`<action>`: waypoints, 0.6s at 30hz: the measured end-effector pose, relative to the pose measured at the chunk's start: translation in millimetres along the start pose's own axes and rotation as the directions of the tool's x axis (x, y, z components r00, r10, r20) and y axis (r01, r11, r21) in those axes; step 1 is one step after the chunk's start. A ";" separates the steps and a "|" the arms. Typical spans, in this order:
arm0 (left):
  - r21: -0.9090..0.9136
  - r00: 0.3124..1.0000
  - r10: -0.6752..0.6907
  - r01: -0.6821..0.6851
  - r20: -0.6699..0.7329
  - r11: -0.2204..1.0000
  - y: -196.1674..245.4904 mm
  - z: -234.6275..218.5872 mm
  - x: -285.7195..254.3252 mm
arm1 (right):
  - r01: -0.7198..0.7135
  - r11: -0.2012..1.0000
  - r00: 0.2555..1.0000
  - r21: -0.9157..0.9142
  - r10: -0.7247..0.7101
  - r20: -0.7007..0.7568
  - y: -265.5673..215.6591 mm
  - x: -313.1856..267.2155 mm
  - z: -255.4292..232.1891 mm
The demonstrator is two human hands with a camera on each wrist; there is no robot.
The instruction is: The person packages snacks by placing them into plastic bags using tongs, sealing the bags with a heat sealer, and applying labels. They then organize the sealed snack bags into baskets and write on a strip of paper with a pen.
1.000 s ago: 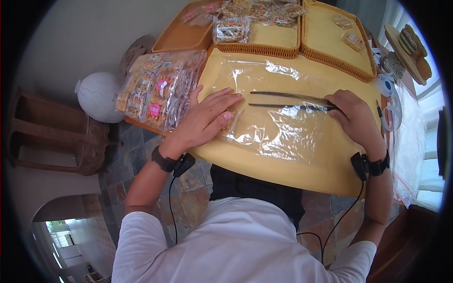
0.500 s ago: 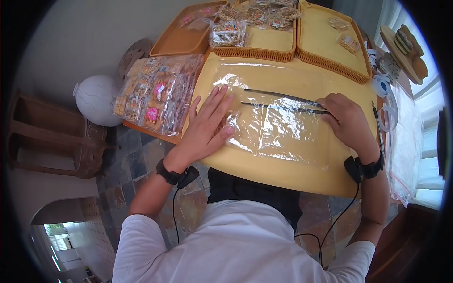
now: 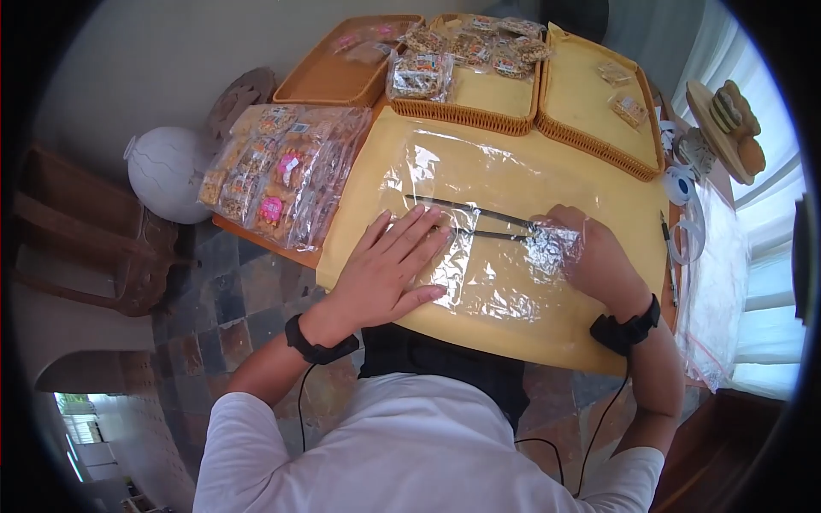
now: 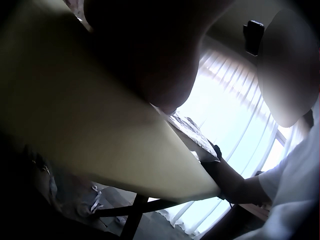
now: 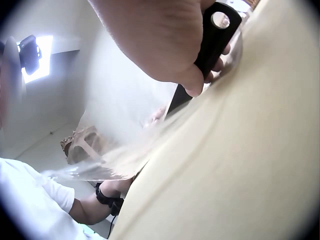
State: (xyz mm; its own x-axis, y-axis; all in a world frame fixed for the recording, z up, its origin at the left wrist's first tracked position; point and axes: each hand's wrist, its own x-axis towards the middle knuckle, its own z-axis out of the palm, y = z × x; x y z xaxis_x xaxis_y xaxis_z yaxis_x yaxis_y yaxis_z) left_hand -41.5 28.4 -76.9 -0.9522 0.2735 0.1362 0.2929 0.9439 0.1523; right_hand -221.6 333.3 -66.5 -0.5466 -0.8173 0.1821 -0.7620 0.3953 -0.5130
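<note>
A large clear plastic bag (image 3: pixel 500 291) lies on the yellow tabletop (image 3: pixel 590 346), creased and shiny. My left hand (image 3: pixel 380 278) rests on the bag's left part, palm down with fingers spread and straight. From the right, my right hand (image 3: pixel 599 265) grips black tongs (image 3: pixel 470 209), and the bag's film covers part of its fingers. The two long arms of the tongs point left inside the bag, their tips near my left fingers. In the right wrist view the black handle end (image 5: pixel 212 47), with a round hole, shows between thumb and fingers.
Packed snack bags (image 3: pixel 282 179) lie at the left edge. Behind stand a brown tray (image 3: pixel 299 90), a wicker tray (image 3: pixel 462 114) with several snack packets, and another wicker tray (image 3: pixel 599 156). Tape (image 3: pixel 680 185), a pen (image 3: pixel 668 256) and plastic bags (image 3: pixel 714 299) lie at the right.
My right hand with the tongs has moved left and nearer the body, and bag film now covers its fingers. My left hand has shifted slightly right and nearer; the small packet beside it is hidden.
</note>
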 end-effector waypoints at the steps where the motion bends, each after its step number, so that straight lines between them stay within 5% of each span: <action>1: -0.009 1.000 -0.008 0.008 -0.023 1.000 0.9 0.8 -0.2 | 0.011 1.000 1.000 -0.021 -0.010 0.010 1.8 3.3 3.4; 3: 0.007 1.000 0.000 0.000 -0.026 1.000 2.1 2.5 -0.2 | 0.066 0.997 0.997 0.041 -0.065 -0.029 5.2 11.8 8.9; 5: -0.005 0.999 -0.008 0.008 -0.048 1.000 3.2 5.1 -0.7 | 0.152 0.978 0.986 -0.139 -0.160 -0.051 5.3 21.1 13.8; 7: -0.016 0.998 -0.011 0.010 -0.064 1.000 4.3 6.2 -1.5 | 0.026 0.961 0.987 -0.275 -0.068 -0.144 9.9 25.2 22.5; 11: -0.045 0.995 -0.029 0.025 -0.093 0.999 7.2 5.1 -1.6 | 0.083 0.935 0.979 -0.345 -0.141 -0.145 13.1 21.5 19.6; 18: -0.027 0.982 -0.039 0.035 -0.183 0.999 3.2 13.0 2.2 | 0.193 0.959 0.976 -0.207 -0.209 -0.061 6.4 28.6 9.5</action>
State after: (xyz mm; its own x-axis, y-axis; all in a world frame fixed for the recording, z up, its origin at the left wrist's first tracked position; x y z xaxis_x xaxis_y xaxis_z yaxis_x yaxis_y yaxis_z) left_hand -43.7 34.5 -88.8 -0.9310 0.1978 0.3067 0.2616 0.9477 0.1829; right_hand -238.8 308.5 -72.6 -0.3952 -0.8547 0.3367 -0.9080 0.3082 -0.2837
